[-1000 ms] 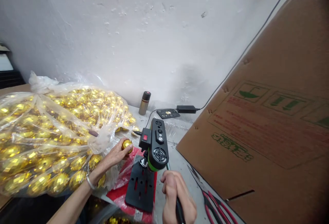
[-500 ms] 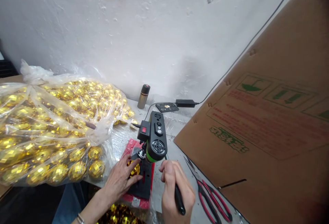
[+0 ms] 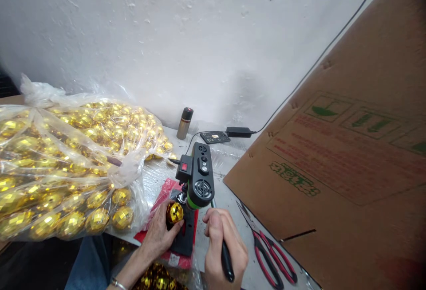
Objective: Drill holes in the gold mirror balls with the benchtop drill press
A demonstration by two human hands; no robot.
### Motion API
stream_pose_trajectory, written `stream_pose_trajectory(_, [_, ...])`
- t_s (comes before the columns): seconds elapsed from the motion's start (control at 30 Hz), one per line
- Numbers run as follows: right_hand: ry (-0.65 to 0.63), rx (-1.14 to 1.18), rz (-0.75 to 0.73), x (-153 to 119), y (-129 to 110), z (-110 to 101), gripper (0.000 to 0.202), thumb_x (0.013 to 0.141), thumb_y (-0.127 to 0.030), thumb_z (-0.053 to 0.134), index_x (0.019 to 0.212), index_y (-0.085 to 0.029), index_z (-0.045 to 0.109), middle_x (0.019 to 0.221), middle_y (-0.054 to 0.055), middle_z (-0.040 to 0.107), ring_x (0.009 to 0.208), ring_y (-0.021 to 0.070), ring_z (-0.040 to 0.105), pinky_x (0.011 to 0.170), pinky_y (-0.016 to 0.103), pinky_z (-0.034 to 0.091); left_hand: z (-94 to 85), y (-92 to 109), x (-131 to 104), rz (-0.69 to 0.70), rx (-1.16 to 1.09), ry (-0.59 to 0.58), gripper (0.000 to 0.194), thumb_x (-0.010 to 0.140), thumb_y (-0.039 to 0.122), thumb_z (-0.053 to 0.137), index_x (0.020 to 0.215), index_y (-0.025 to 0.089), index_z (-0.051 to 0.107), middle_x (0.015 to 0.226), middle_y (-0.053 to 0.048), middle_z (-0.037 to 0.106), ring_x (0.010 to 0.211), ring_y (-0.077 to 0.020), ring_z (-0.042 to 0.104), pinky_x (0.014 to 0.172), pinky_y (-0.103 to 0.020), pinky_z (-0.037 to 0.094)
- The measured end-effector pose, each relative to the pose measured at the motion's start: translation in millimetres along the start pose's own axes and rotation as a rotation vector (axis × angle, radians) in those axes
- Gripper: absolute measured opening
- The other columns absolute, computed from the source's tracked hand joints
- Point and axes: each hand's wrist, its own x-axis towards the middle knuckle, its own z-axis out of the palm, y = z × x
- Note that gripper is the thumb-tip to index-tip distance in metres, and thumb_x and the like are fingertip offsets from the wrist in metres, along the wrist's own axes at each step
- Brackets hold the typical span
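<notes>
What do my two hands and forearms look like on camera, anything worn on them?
Your left hand wears no glove; a narrow, shiny, silvery bracelet circles that wrist, and no sleeve shows on the forearm. Your right hand is also gloveless, with its forearm out of the picture.

Cardboard box, cropped (right edge)

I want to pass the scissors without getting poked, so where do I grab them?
I'd take the scissors by the red-and-black handles, coming from the near side. Those loops face you, while the pointed blades aim away, toward the wall. The big box stands close along their right.
</notes>
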Motion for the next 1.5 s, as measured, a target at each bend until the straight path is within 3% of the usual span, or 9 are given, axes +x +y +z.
stream_pose_trajectory(0.37, [0.007, 0.021, 0.0, -3.0, -0.7, 1.8, 0.027, 0.105, -0.007, 0.043, 0.087, -0.023, 0.055, 0.074, -0.005, 0.05, 0.065, 0.0069, 0.054, 0.063, 0.016, 0.047, -0.6, -13.8, 0.7, 0.207, -0.038, -0.103, 0.056, 0.088, 0.029, 0.073, 0.141, 0.021, 0.058, 0.139, -0.016, 0.071, 0.129, -0.0358, 0.068, 0.111, -0.056, 0.057])
stream_pose_trajectory(0.63, [0.001, 0.016, -0.009, -3.4, -0.1, 1.2, 0.027, 0.104, -0.007, 0.042, 0.087, -0.022, 0.055, 0.075, -0.005, 0.051, 0.066, 0.0067, 0.055, 0.063, 0.016, 0.047, 15.6, -13.7, -11.1, 0.229, 0.078, -0.005, 0.055, 0.093, 0.029, 0.066, 0.144, 0.015, 0.055, 0.14, -0.024, 0.067, 0.132, -0.0421, 0.065, 0.11, -0.066, 0.055])
stream_pose_trajectory(0.93, [0.016, 0.016, -0.009, -2.5, -2.7, 2.6, 0.027, 0.105, -0.007, 0.042, 0.087, -0.023, 0.053, 0.075, -0.005, 0.05, 0.064, 0.0061, 0.053, 0.062, 0.015, 0.046, 7.1, -7.5, -14.6, 0.24, 0.098, -0.158, 0.06, 0.087, 0.02, 0.07, 0.145, 0.016, 0.055, 0.144, -0.023, 0.063, 0.136, -0.0408, 0.061, 0.113, -0.064, 0.054])
stream_pose_trajectory(1.27, [-0.015, 0.036, 0.001, -7.6, 2.6, 1.7, 0.026, 0.105, -0.007, 0.043, 0.088, -0.023, 0.055, 0.078, -0.004, 0.051, 0.068, 0.0071, 0.054, 0.064, 0.018, 0.046, -13.6, 8.0, 3.2, 0.101, 0.004, -0.189, 0.057, 0.081, 0.024, 0.077, 0.136, 0.019, 0.064, 0.136, -0.019, 0.07, 0.129, -0.0387, 0.066, 0.114, -0.059, 0.053])
stream_pose_trajectory(1.5, [0.087, 0.094, 0.141, -11.9, -7.7, 11.0, 0.029, 0.108, -0.011, 0.043, 0.083, -0.022, 0.055, 0.078, -0.003, 0.052, 0.071, 0.0093, 0.053, 0.067, 0.023, 0.044, -34.0, 8.1, 17.6, -0.17, -0.231, -0.286, 0.065, 0.087, 0.042, 0.077, 0.145, 0.02, 0.058, 0.143, -0.015, 0.07, 0.133, -0.0352, 0.066, 0.117, -0.052, 0.05])
